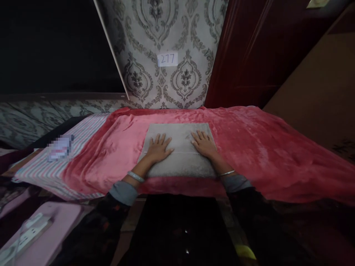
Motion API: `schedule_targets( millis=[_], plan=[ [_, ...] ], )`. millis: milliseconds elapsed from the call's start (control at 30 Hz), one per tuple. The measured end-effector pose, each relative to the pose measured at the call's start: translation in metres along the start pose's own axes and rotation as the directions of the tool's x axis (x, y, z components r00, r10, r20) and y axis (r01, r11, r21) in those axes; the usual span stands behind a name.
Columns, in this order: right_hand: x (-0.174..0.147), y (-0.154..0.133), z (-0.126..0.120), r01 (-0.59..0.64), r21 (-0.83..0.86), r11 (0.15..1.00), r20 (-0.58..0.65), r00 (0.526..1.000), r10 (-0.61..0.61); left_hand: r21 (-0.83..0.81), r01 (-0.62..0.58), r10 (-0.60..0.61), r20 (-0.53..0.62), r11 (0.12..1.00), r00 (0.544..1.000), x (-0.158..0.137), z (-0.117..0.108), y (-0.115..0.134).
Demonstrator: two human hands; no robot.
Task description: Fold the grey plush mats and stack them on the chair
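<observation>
A grey plush cloth (180, 166) lies flat on a red fleece blanket (249, 147), with a crease or fold edge running across its middle. Spread fingers of my left hand (159, 148) rest on the cloth's left part. On its right part lies my right hand (204, 144), palm down, fingers apart. Neither hand grips anything. Both palms hide small patches of the cloth beneath them.
Striped fabric (88, 133) shows from under the blanket at left, bearing a blurred-out item (59, 148). A power strip (26, 236) sits on a pink stool (59, 221) at lower left. Behind stand a large dark screen (55, 48), a patterned wall (163, 85) and a dark red door (244, 48).
</observation>
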State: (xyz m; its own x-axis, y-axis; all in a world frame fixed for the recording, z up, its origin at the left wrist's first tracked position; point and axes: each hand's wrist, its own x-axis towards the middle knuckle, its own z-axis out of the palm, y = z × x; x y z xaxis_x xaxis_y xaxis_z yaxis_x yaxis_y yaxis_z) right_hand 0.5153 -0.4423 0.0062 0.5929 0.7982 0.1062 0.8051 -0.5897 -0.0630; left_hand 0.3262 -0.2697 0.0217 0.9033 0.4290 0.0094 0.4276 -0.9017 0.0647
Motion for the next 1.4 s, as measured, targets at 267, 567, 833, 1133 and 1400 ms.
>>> schedule_targets(
  millis=[267,567,833,1133,1400],
  plan=[
    [-0.064,0.043,0.015,0.046,0.13,0.99,0.053,0.997,-0.054,-0.049,-0.055,0.053,-0.046,0.997,0.998,-0.058,0.012,-0.051],
    [-0.101,0.082,0.022,0.134,0.392,0.91,-0.098,0.99,-0.103,-0.304,-0.183,0.135,-0.173,0.935,0.976,-0.087,0.007,-0.096],
    [-0.092,0.098,0.018,0.186,0.351,0.918,-0.114,0.981,-0.155,-0.113,-0.262,0.246,-0.136,0.958,0.96,-0.078,-0.001,-0.117],
    [-0.089,0.089,0.008,0.309,0.249,0.918,-0.112,0.951,-0.29,0.044,-0.343,0.346,-0.168,0.938,0.923,-0.061,-0.007,-0.126],
    [-0.071,0.082,0.016,0.331,0.466,0.821,-0.282,0.935,-0.217,-0.157,-0.371,0.313,-0.301,0.915,0.901,-0.049,0.001,-0.125]
  ],
)
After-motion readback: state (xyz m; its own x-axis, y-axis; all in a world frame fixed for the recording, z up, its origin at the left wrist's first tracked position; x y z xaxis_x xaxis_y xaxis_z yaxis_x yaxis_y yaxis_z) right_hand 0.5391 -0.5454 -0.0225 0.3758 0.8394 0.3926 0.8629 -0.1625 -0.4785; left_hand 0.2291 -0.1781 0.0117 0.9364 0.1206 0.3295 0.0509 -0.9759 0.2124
